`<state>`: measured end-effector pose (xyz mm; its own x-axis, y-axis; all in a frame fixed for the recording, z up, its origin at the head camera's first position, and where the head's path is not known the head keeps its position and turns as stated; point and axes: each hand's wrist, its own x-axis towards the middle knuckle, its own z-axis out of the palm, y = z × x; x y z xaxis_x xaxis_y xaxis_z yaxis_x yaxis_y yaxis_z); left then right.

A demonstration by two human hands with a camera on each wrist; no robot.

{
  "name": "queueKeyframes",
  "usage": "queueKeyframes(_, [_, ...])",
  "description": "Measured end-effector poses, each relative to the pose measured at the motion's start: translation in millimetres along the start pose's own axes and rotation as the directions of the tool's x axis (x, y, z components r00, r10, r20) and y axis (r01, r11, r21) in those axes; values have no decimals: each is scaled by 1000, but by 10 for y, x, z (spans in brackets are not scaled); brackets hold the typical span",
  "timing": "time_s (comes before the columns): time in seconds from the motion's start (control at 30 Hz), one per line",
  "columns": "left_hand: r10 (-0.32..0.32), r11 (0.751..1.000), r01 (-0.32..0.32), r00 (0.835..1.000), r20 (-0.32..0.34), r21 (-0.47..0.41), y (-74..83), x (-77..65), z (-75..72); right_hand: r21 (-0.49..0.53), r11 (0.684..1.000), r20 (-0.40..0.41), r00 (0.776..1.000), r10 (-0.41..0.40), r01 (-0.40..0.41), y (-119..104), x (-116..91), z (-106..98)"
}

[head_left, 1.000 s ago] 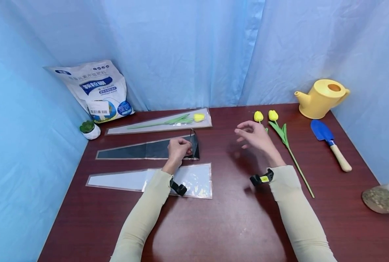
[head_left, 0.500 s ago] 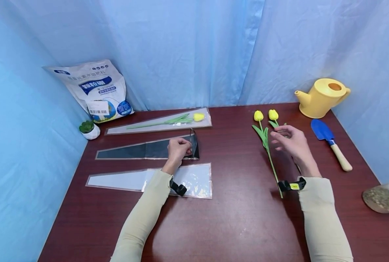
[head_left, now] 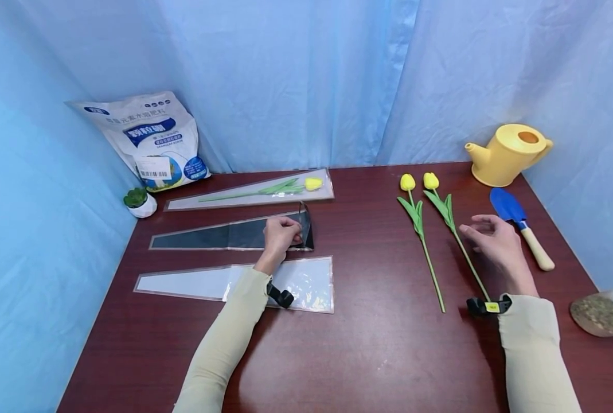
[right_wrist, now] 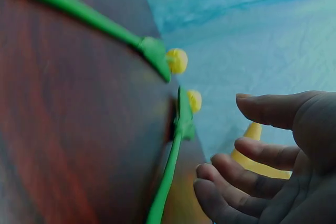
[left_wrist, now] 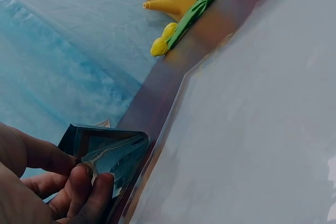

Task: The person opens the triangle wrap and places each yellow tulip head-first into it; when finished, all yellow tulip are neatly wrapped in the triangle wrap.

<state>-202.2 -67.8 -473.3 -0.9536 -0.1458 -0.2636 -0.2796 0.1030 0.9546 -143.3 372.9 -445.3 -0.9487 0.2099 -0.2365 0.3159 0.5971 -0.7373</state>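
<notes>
My left hand (head_left: pixel 281 234) pinches the edge of a black tapered flower sleeve (head_left: pixel 208 236) at its wide end, which bulges apart. In the left wrist view thumb and fingers meet on the sleeve's film (left_wrist: pixel 123 153). My right hand (head_left: pixel 499 244), fingers loosely bent with nothing between them, hovers just right of a yellow tulip (head_left: pixel 461 241) lying on the table. A second yellow tulip (head_left: pixel 427 258) lies to its left. Behind the black sleeve, a clear-fronted sleeve (head_left: pixel 223 194) holds another tulip (head_left: pixel 280 188). A white sleeve (head_left: pixel 182 285) lies nearer me, partly under my left forearm.
A yellow watering can (head_left: pixel 504 155) stands at the back right, with a blue trowel (head_left: pixel 523 229) before it. A jar of dried bits (head_left: pixel 600 314) sits at the right edge. At the back left are a fertilizer bag (head_left: pixel 156 143) and a small potted succulent (head_left: pixel 140 202).
My right hand has moved right and toward me, away from the left tulip and past the right tulip's stem, uncovering both flowers. My left hand keeps its pinch on the black sleeve.
</notes>
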Motion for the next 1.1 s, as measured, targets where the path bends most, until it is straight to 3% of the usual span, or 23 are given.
queueKeyframes(0.27, [10,1000,-10,1000,7,8,4,2,-16,-168,984,34,998,-48,53,138,-28,9])
queueKeyframes(0.43, [23,999,-23,1000,-2,27,-3,11,-19,-318,940,67,992,-107,123,118,3,28])
queueKeyframes(0.57, [20,999,-19,1000,-1,31,-6,1,-15,-403,906,71,992,-109,128,85,10,47])
queueKeyframes(0.87, [29,998,-29,1000,-6,62,-6,3,-7,-425,898,52,994,-99,112,30,6,125])
queueKeyframes(1.1, [37,998,-37,999,-4,58,-6,-11,-8,-352,926,48,990,-130,138,58,19,97])
